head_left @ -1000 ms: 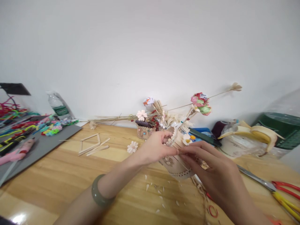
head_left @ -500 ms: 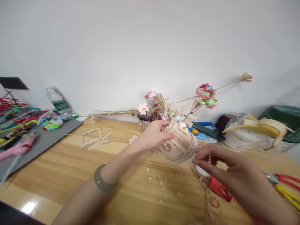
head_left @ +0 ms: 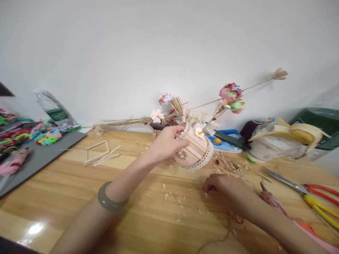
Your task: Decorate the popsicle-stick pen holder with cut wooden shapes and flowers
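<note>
My left hand (head_left: 167, 144) is closed on a small wooden-stick flower pot (head_left: 195, 147), thumb outside and fingers over its rim. The pot is tilted, with lace trim round its edges and a white flower (head_left: 199, 132) on its side. Below it, my right hand (head_left: 224, 188) is low at the tabletop, its fingers curled together. A tiny pale bit shows by its fingertips; whether they hold it I cannot make out. Small white petals (head_left: 166, 196) lie scattered to the left of this hand. A red ring (head_left: 238, 219) is partly hidden under the right forearm.
Scissors (head_left: 299, 187) and pliers (head_left: 270, 199) lie at the right. A banana peel (head_left: 302, 135) rests on a plastic-wrapped container behind. Paper flowers (head_left: 233, 97) and dried stems (head_left: 119, 122) line the wall. Wooden sticks (head_left: 99, 157), a grey board (head_left: 53, 155) and a bottle (head_left: 54, 109) are left.
My right hand has moved down and left from beside the pot to the tabletop. My left hand still holds the pot. The view has shifted slightly.
</note>
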Demonstrator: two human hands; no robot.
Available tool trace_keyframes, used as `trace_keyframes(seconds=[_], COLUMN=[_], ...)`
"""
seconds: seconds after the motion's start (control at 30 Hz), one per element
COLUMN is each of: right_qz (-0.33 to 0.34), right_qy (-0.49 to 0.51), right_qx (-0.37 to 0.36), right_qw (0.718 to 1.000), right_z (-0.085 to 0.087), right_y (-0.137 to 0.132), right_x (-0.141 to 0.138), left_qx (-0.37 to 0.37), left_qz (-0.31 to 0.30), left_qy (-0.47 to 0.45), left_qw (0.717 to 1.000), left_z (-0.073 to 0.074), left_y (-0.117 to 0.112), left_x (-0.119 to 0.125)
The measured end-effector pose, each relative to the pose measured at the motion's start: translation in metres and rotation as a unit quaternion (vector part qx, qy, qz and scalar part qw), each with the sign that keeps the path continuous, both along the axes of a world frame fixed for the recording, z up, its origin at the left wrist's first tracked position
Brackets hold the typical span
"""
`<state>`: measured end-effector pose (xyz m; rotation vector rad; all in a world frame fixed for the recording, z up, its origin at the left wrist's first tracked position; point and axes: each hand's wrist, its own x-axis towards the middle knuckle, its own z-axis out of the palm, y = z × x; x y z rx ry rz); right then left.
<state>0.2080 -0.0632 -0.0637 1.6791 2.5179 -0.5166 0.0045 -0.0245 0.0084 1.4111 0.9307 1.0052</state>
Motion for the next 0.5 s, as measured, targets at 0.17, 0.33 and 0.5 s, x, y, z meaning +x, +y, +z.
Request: trace_keyframes(seconds=[0.17, 0.33, 0.5], right_qz=[-0.004, -0.024, -0.032], right_qy=[0.007, 0.019, 0.026], right_qx=[-0.031, -0.061, -0.057], right_qw=[0.999, 0.998, 0.998], right_z=[0.0037, 0.0018, -0.0007], right_y=[0.0007, -0.0002, -0.0024], right_x=[0.0004, -0.0013, -0.0054], left_qx=[-0.013, -0.007, -0.009], left_qz=[0.002, 0.004, -0.005], left_qy=[-0.001, 0.006, -0.003], left_qw=[1.000, 1.000, 1.000], left_z=[-0.0003, -0.0009, -0.0016], left_y=[0.0000, 0.0001, -0.0004], left_x=[0.0008, 0.0004, 0.0000])
